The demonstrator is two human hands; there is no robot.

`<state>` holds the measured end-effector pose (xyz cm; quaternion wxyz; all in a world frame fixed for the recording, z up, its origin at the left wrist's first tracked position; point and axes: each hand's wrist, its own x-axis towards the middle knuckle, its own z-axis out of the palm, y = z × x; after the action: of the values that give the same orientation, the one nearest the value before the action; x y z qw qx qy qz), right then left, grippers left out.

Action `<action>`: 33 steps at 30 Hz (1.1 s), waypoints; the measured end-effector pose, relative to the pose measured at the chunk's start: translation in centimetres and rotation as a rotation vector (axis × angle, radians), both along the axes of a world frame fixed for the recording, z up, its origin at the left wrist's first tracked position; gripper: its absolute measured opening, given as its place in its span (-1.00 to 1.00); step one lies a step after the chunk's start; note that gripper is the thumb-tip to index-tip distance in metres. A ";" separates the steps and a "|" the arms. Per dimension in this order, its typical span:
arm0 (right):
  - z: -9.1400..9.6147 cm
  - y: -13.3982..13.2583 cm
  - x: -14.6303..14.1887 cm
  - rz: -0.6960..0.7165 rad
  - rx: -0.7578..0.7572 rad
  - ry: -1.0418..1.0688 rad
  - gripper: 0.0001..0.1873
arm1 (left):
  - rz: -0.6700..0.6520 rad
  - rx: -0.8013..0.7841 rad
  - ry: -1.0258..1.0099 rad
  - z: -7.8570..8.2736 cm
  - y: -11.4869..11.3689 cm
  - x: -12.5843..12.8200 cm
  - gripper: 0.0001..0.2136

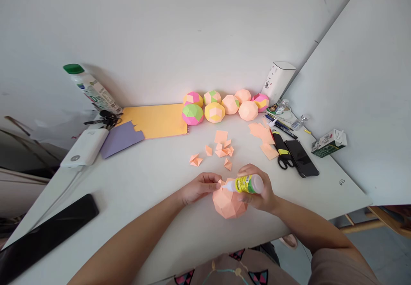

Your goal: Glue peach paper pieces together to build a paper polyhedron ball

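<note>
A half-built peach paper ball rests on the white table just in front of me. My right hand is closed round a small glue bottle with a yellow-green label, its white tip pointing left at the ball's top edge. My left hand pinches a small folded peach piece against the ball's upper left rim. Loose folded peach pieces lie scattered just beyond my hands.
Several finished paper balls sit at the back. Scissors, a phone, pens and peach squares lie right. An orange notebook, purple paper, power bank, keys and spray bottle stand left; a dark slab near left.
</note>
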<state>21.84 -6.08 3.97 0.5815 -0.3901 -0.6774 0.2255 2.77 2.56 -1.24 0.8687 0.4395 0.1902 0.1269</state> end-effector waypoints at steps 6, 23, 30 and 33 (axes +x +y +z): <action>0.0 0.1 -0.1 0.006 0.039 -0.009 -0.63 | -0.006 0.005 -0.004 0.0 0.1 0.0 -0.84; 0.1 -0.1 -0.2 0.037 0.088 -0.010 -0.62 | -0.009 0.014 -0.038 -0.4 0.1 0.0 -0.87; -0.1 0.0 -0.1 -0.021 0.053 0.004 -0.62 | -0.003 0.009 -0.050 -0.6 0.2 0.0 -0.89; 0.0 0.0 -0.1 -0.048 0.041 0.006 -0.63 | -0.009 0.014 -0.053 -0.5 0.2 0.0 -0.89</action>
<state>21.75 -6.09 3.93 0.5965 -0.3936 -0.6706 0.1989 2.75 2.78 -1.77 0.8708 0.4428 0.1645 0.1360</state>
